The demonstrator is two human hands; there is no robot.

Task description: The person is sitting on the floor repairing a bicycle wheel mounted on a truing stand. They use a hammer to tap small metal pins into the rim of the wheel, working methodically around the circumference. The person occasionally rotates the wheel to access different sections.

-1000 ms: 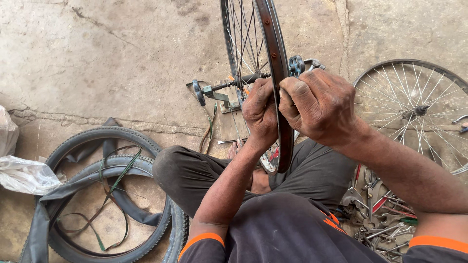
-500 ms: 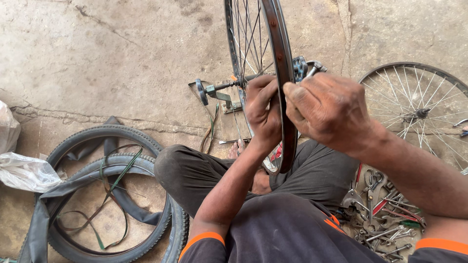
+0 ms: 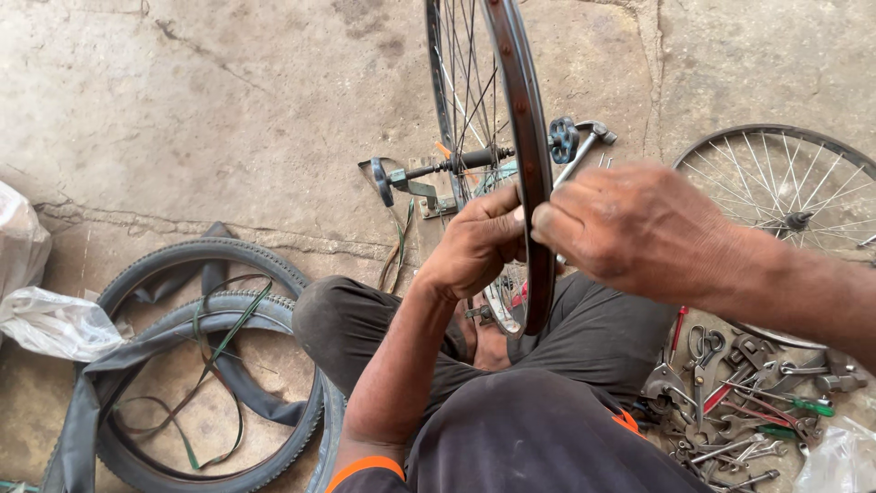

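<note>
A bare bicycle wheel rim (image 3: 520, 119) with thin spokes stands upright on a small stand (image 3: 429, 178) in front of me, edge-on to the camera. My left hand (image 3: 474, 242) grips the rim from the left side, fingers curled around its edge. From the right, my right hand (image 3: 630, 228) pinches the same rim, fingertips on its dark inner band. Both hands meet at about mid-height of the rim, above my bent legs in dark trousers.
Two black tyres (image 3: 196, 365) with a loose inner tube and green rim strip lie at the left, beside crumpled plastic bags (image 3: 46, 319). A second spoked wheel (image 3: 789, 196) lies at the right. Several wrenches and screwdrivers (image 3: 748, 383) are heaped at lower right on the concrete floor.
My hands stay on the rim; the right hand has slid slightly down and right along it. The view has shifted a little.
</note>
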